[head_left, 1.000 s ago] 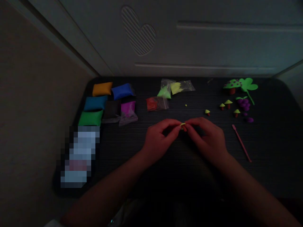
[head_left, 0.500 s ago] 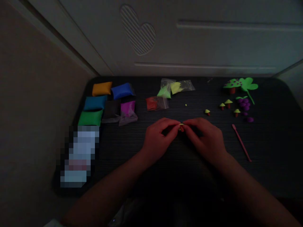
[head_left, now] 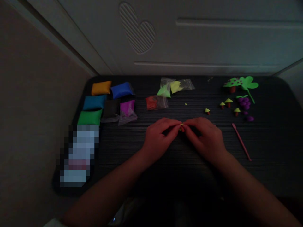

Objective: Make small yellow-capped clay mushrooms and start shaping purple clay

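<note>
Between the fingertips of both hands is a small clay mushroom (head_left: pixel 182 125) with a yellow cap and a red-brown stem, partly hidden by the fingers. My left hand (head_left: pixel 159 135) pinches it from the left, and my right hand (head_left: pixel 205 136) pinches it from the right. Just beyond the right hand a finished-looking little mushroom (head_left: pixel 207 111) lies tilted on the dark table (head_left: pixel 123 142). Three similar small mushrooms stand farther right, one of them a yellow-capped mushroom (head_left: pixel 228 102). A tiny yellow clay bit (head_left: pixel 186 104) lies beyond the fingers.
A pink modelling tool (head_left: pixel 241 142) lies right of the hands. Behind it are a spotted green mushroom (head_left: pixel 233 84), a green clover shape (head_left: pixel 248 84) and purple clay grapes (head_left: pixel 244 102). Opened bags, including red clay (head_left: pixel 151 102), lie mid-back; several coloured packets, including a blue packet (head_left: pixel 121 90), sit left.
Both hands keep nearly the same place and pinch on the small mushroom, with only a slight shift of the fingertips. The view has moved a little; the other things lie as before.
</note>
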### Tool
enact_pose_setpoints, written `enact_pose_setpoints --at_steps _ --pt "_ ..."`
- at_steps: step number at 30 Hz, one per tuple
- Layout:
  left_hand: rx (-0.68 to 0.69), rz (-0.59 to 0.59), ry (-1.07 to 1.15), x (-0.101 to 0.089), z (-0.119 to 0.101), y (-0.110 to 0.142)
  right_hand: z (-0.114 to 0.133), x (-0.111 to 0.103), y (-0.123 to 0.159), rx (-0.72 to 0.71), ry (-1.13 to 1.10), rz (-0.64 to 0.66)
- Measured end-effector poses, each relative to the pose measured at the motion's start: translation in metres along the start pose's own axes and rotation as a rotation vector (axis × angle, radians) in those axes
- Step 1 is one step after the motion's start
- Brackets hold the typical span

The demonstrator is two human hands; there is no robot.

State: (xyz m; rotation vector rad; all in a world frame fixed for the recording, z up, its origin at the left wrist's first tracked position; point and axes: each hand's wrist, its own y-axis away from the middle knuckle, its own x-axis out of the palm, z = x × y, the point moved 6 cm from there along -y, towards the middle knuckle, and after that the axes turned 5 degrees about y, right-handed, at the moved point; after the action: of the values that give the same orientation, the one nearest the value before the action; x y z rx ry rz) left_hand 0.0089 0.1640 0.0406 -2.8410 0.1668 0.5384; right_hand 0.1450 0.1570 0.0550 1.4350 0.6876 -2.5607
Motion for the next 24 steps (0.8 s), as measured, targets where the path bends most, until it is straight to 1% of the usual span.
enact_pose_setpoints --at_steps 8,17,21,24 --pt "-0.043 0.027 0.011 0.002 0.003 0.001 -0.001 -0.002 -0.001 0.029 -0.077 -0.003" --pt "-0.047 0.04 0.024 0.003 0.004 0.0 -0.001 0.0 -0.003 0.034 -0.184 0.06" --pt "-0.114 0.037 0.102 0.003 0.01 0.0 -0.001 -0.001 -0.003 0.053 -0.229 0.056" --pt "-0.176 -0.003 0.188 0.001 0.015 0.0 -0.002 -0.002 -0.002 0.078 -0.24 0.053"
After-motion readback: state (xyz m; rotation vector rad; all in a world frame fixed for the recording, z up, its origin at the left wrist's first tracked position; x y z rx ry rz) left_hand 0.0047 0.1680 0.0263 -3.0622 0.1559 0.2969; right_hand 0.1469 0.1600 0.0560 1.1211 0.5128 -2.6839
